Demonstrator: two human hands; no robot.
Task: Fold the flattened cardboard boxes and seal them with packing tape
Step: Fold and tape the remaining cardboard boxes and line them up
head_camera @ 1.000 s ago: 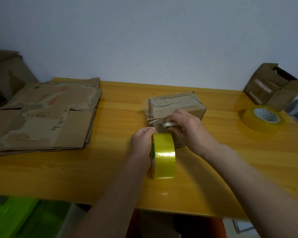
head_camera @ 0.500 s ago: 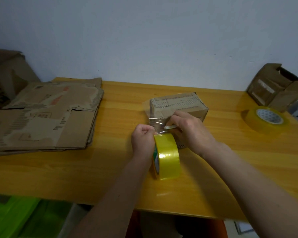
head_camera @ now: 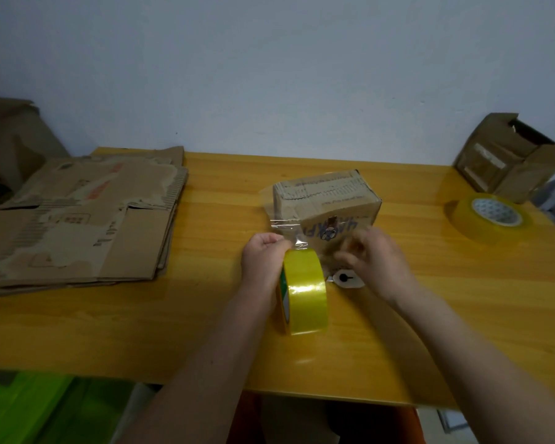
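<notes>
— One box [head_camera: 326,203] stands mid-bench [head_camera: 109,331]; left hand [head_camera: 261,261] grips the tape roll [head_camera: 303,299] just before it.

— Right hand [head_camera: 374,254]?

— Blurred, cannot tell. Risk: the loose strip [head_camera: 285,224] may wrinkle or self-stick.

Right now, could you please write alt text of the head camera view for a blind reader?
A person's left hand grips a yellow tape roll on a wooden table, its clear strip stretched to a small folded cardboard box; the blurred right hand hovers near a small white cutter. Flattened boxes lie left.
</notes>
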